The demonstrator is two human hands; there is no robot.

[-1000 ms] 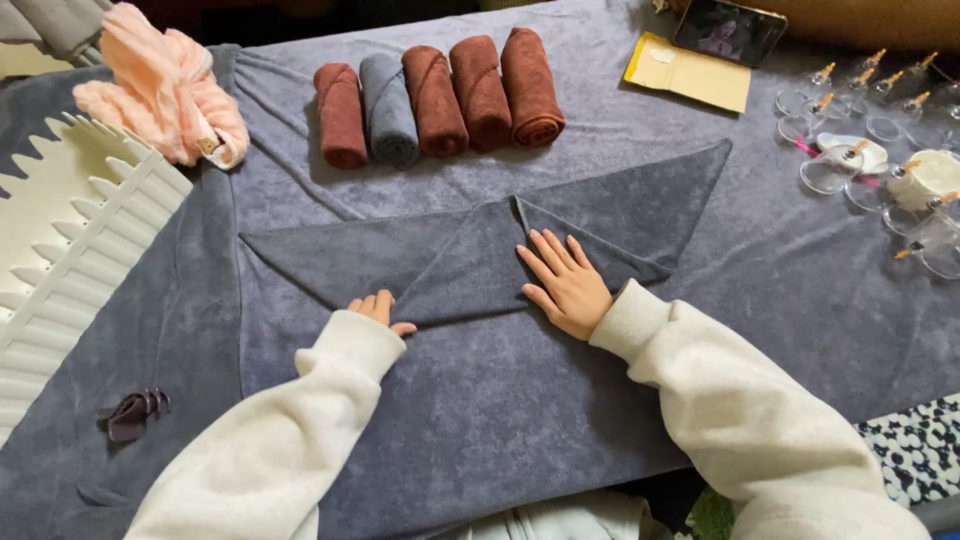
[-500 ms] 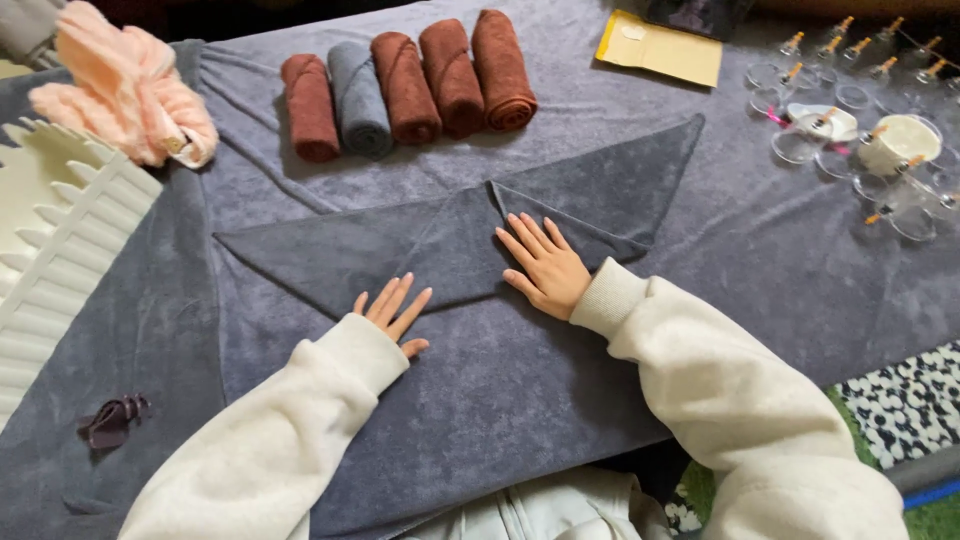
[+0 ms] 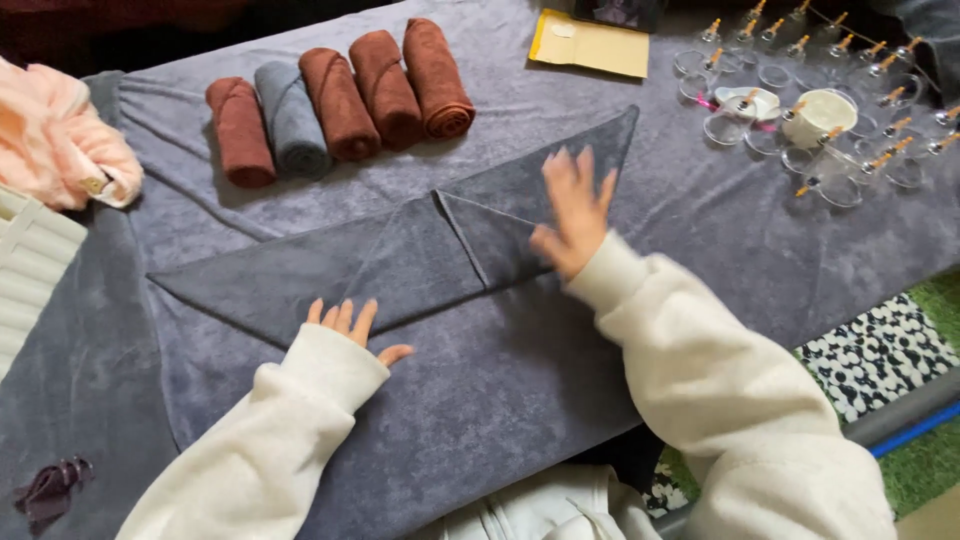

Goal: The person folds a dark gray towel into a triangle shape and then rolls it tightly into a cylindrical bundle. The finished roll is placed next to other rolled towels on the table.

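Grey cloth (image 3: 760,250) covered the whole desk, wrinkled near the far side. On it lay a grey towel (image 3: 400,270), folded into a long pointed shape, its two corner flaps meeting near the middle.

Left hand (image 3: 350,330) lay flat on the towel's near edge, palm down, fingers (image 3: 342,315) spread and open, thumb out to the side, gripping nothing. Cream sleeve covered the wrist.

Right hand (image 3: 572,215) was on the towel's right flap, motion-blurred, fingers (image 3: 582,175) spread and pointing away from the person, open, holding nothing. Whether the palm pressed down could not be told.

Beyond the towel a row of five rolled towels (image 3: 340,100) lay side by side, four brown and one grey, touching each other. Yellow envelope (image 3: 590,45) lay at the far edge. Clear glass cups (image 3: 830,120) with small orange tips clustered at far right around a white cup (image 3: 822,115). Pink cloth (image 3: 65,140) was bunched at far left, with a white ribbed rack (image 3: 30,270) just below it. Dark purple hair tie (image 3: 50,485) lay near the lower left corner. Black-and-white mat (image 3: 880,350) and green turf (image 3: 930,470) showed on the floor at right.
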